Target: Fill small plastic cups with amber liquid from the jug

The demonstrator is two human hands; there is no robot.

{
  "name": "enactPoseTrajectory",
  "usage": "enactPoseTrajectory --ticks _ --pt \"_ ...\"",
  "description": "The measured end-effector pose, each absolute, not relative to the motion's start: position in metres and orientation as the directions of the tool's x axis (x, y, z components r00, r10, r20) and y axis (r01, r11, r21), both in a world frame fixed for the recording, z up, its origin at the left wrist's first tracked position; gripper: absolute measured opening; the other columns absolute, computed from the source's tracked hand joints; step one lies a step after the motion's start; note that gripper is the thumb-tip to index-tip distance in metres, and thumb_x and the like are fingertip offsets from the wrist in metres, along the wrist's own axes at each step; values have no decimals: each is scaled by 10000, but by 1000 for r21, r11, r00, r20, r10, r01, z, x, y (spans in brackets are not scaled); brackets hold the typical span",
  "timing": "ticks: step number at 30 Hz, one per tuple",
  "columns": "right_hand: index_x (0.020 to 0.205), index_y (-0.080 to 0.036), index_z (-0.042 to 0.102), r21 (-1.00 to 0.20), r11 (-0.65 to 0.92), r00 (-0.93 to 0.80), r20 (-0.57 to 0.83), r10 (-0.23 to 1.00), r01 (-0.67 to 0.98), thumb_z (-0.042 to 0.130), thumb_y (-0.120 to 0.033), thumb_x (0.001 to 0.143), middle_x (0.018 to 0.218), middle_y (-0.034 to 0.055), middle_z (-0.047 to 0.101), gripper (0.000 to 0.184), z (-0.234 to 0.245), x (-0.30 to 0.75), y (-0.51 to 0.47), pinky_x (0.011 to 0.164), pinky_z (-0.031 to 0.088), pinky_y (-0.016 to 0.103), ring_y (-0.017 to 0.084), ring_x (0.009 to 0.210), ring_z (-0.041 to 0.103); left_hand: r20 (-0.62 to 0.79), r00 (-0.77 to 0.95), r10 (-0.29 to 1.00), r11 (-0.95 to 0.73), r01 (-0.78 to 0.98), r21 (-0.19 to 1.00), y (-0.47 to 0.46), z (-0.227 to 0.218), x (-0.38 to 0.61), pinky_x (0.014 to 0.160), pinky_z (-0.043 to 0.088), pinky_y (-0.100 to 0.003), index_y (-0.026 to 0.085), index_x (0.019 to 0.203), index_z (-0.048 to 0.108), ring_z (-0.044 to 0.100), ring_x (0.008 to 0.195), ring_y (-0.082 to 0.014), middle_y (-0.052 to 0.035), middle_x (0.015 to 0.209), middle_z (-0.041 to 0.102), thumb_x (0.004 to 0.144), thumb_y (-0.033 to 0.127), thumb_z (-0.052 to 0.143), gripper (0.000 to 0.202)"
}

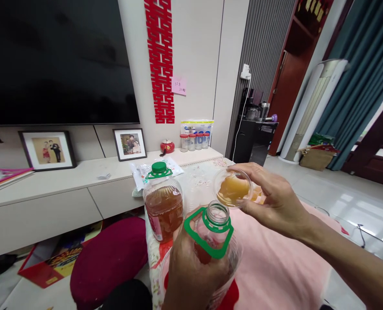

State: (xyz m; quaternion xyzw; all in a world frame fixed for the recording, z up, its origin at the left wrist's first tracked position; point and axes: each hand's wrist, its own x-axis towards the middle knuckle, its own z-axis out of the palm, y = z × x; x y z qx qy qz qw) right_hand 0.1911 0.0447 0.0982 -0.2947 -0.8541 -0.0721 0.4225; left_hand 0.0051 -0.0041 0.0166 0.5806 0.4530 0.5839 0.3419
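My left hand (191,271) is wrapped round the neck area of a large clear plastic jug (238,245) with a green carrying ring (222,250). No cap sits on its mouth, and amber liquid shows inside. Just above that mouth, my right hand (270,198) grips a clear round plastic cup (232,187) between thumb and fingers. The cup is tilted towards the jug and holds a yellow-amber, thick-looking liquid. A second jug (164,211), closed with a green cap, stands to the left, filled with amber-brown liquid.
Pink cloth (281,267) covers the table on the right. Something red (231,297) lies under the open jug. Along the white cabinet (91,178) stand framed photos, a red pot (167,147) and several red-lidded jars (191,143). A maroon stool (110,258) is at lower left.
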Motion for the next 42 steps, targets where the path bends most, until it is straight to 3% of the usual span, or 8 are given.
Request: enactPoseTrajectory --ticks 5,10,16,22,24,30,34,42 --pt "1334 -225 584 -69 840 -500 776 385 538 647 -77 854 1240 128 748 506 100 190 46 995 600 459 264 1169 718 367 -54 928 -355 158 921 -5 15 4 618 506 -237 229 805 590 563 654 -135 40 689 575 755 271 684 115" --pt "1338 -228 580 -34 846 -519 776 358 533 631 -56 850 1221 122 749 520 104 188 46 988 608 459 259 1162 718 355 -128 926 -335 152 930 -3 15 6 599 540 -248 224 1080 607 591 638 -141 39 750 649 731 283 694 364" --pt "1352 -218 570 1 849 -543 769 337 529 628 -45 835 1229 140 738 549 107 187 46 963 626 468 288 1172 718 466 -4 885 -450 251 857 0 9 -3 500 547 -213 221 829 626 613 563 -130 16 690 667 807 293 674 89" --pt "1350 -156 570 36 854 -569 760 314 518 637 -26 846 1213 168 725 524 109 187 45 991 608 458 275 1168 695 529 -79 845 -475 343 810 1 3 -5 736 651 -183 234 1096 706 784 863 -158 -28 1045 799 750 273 779 356" --pt "1346 -140 571 60 851 -581 756 303 522 645 -27 850 1208 177 723 513 109 187 45 990 609 461 279 1166 692 517 -72 853 -462 357 812 1 3 -5 723 659 -197 218 1125 708 794 933 -191 -63 1121 797 763 296 773 376" --pt "1383 -165 547 144 830 -615 740 272 539 634 -53 895 1250 179 705 509 112 188 44 984 618 470 283 1186 687 548 -112 829 -472 386 793 -1 4 -5 806 665 -209 220 1150 697 794 1016 -204 -68 1135 797 733 300 791 435" --pt "1423 -231 517 182 819 -635 727 261 544 605 -76 923 1272 154 692 530 115 186 43 973 626 471 284 1185 691 559 -104 823 -487 377 788 1 4 -4 735 666 -202 197 1119 696 803 917 -194 -82 1085 804 754 298 765 384" --pt "1353 -170 584 275 798 -659 728 192 536 566 -78 962 1248 173 719 402 120 181 40 1012 612 479 287 1200 693 504 -136 853 -465 244 851 -1 13 2 688 657 -203 216 1052 712 787 933 -192 -40 1048 799 716 237 722 337"
